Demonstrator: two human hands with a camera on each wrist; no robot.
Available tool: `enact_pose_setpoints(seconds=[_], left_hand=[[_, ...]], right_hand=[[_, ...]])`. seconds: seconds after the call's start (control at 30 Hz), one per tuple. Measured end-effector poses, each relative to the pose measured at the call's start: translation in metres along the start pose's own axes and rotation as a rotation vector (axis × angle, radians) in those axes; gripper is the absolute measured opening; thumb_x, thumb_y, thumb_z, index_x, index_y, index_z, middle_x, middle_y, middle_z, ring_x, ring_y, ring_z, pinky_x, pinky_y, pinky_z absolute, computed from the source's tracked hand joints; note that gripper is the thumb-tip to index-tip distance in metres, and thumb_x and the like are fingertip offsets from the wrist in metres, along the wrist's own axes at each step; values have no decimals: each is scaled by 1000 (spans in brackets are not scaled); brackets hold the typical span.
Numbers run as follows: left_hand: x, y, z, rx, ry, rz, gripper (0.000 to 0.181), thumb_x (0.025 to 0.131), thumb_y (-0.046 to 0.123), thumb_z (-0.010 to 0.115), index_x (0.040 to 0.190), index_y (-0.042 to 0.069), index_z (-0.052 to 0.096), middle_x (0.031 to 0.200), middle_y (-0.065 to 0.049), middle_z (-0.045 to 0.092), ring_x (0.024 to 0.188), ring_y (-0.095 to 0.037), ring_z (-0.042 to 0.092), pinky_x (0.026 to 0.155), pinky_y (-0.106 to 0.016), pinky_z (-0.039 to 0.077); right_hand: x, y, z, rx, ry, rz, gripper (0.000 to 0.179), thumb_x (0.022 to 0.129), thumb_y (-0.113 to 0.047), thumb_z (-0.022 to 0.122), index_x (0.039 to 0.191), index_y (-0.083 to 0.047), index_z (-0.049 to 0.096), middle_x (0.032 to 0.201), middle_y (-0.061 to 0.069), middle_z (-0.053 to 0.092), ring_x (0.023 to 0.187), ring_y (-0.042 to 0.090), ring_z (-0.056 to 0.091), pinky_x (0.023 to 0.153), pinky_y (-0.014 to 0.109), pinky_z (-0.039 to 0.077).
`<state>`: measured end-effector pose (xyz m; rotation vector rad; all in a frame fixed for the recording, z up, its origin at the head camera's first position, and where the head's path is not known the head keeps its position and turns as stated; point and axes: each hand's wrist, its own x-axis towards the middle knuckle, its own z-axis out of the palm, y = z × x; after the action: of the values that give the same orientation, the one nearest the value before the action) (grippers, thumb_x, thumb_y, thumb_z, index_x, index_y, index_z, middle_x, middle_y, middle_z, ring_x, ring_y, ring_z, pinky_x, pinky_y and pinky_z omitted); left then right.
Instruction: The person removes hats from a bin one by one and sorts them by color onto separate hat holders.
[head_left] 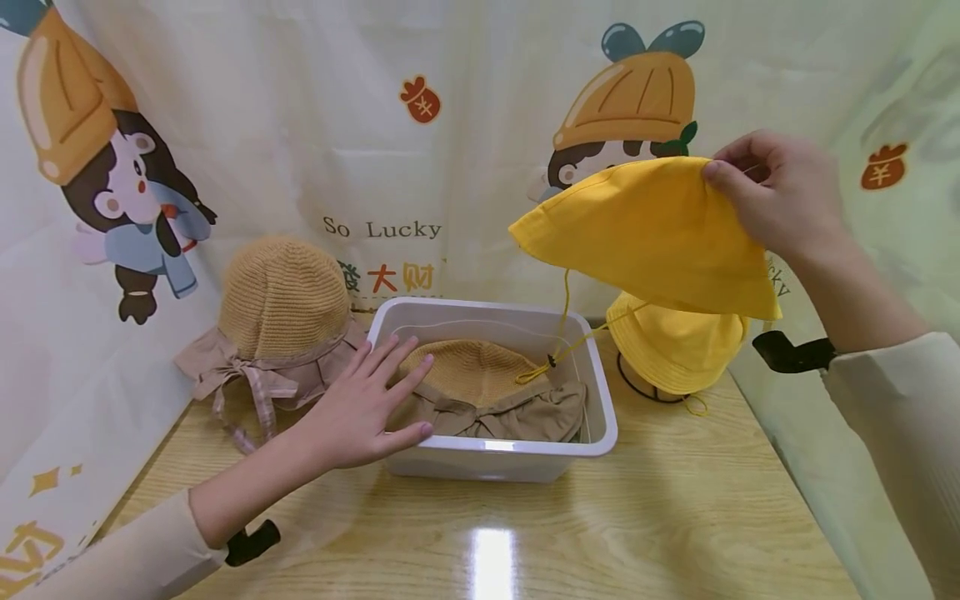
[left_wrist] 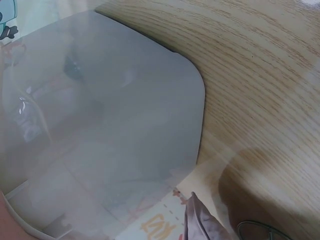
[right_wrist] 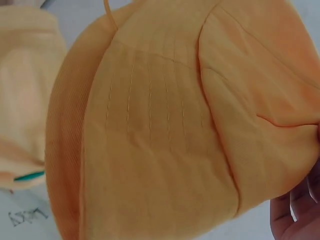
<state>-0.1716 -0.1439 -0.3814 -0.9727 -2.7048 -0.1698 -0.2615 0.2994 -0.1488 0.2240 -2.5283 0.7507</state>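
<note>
My right hand [head_left: 798, 196] pinches the top of a yellow bucket hat [head_left: 645, 233], raised above the right side of a white plastic bin [head_left: 592, 448]. The hat's yellow cord [head_left: 566, 304] dangles into the bin, with a small dark toggle on it. In the right wrist view the stitched hat [right_wrist: 145, 115] fills most of the picture, and some fingertips [right_wrist: 295, 215] show at the lower right. My left hand [head_left: 367, 408], fingers spread, is at the bin's left front corner; whether it touches the rim is unclear. Inside the bin lies a straw hat [head_left: 480, 367] with a brown fabric brim.
Left of the bin stands another straw hat [head_left: 285, 300] with a pinkish-brown brim and ribbon ties. A second yellow hat [head_left: 675, 346] sits on a dark wire stand at the right. The wooden table [head_left: 637, 517] is backed by a printed curtain [head_left: 495, 200].
</note>
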Motion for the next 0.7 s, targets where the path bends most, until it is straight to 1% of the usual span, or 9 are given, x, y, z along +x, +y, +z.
enact_pose_setpoints(seconds=[0.17, 0.27, 0.33, 0.4, 0.5, 0.53, 0.6, 0.67, 0.7], left_hand=[[-1, 0, 1, 0, -6, -2, 83, 94, 69, 45, 159, 19, 29, 165, -14, 20, 152, -38, 15, 119, -62, 13], [-1, -1, 1, 2, -7, -3, 83, 94, 69, 45, 158, 19, 30, 165, -14, 20, 152, -38, 15, 119, -62, 13], [-2, 0, 1, 1, -9, -4, 84, 94, 70, 45, 158, 19, 30, 165, -14, 20, 152, -38, 15, 119, -62, 13], [-2, 0, 1, -3, -10, -5, 84, 94, 69, 46, 158, 19, 30, 165, -15, 20, 152, -38, 16, 119, -62, 12], [-1, 0, 1, -7, -11, -5, 84, 93, 69, 46, 158, 19, 30, 165, -15, 20, 152, -38, 16, 119, -62, 12], [-1, 0, 1, -7, -11, -5, 84, 93, 69, 46, 158, 19, 30, 165, -15, 20, 152, -38, 17, 119, -62, 13], [0, 0, 1, -5, -12, -6, 84, 93, 69, 46, 158, 19, 30, 165, -14, 20, 152, -38, 17, 119, -62, 13], [0, 1, 1, -2, -13, -7, 84, 93, 69, 46, 158, 19, 30, 165, -14, 20, 152, -38, 17, 119, -62, 13], [0, 1, 1, -1, -13, -7, 84, 93, 69, 46, 158, 19, 30, 165, -14, 20, 152, -37, 17, 119, -62, 13]], right_hand=[[4, 11, -7, -88, 47, 17, 33, 98, -39, 61, 106, -9, 69, 78, -24, 53, 70, -1, 51, 58, 8, 40], [8, 19, -12, -111, 66, 45, 34, 98, -40, 60, 108, -9, 69, 77, -26, 51, 71, -3, 49, 61, 10, 40], [11, 24, -17, -115, 77, 79, 29, 98, -41, 58, 105, -15, 68, 77, -29, 49, 72, -5, 47, 64, 11, 39], [13, 30, -23, -131, 106, 108, 19, 99, -43, 56, 99, -26, 66, 76, -32, 47, 72, -9, 45, 66, 11, 37], [16, 36, -31, -155, 160, 153, 9, 99, -45, 53, 93, -41, 57, 76, -35, 43, 72, -14, 41, 69, 10, 33], [17, 37, -33, -176, 183, 167, 9, 100, -45, 52, 90, -44, 52, 76, -36, 41, 71, -15, 39, 70, 10, 32], [19, 39, -40, -196, 221, 201, 10, 100, -45, 49, 90, -47, 49, 76, -36, 38, 71, -16, 36, 70, 10, 31], [22, 41, -46, -210, 265, 239, 16, 100, -46, 47, 86, -50, 43, 76, -37, 37, 72, -16, 33, 76, 11, 32], [23, 41, -48, -227, 285, 264, 13, 101, -46, 45, 88, -50, 44, 77, -37, 35, 73, -16, 32, 79, 12, 33]])
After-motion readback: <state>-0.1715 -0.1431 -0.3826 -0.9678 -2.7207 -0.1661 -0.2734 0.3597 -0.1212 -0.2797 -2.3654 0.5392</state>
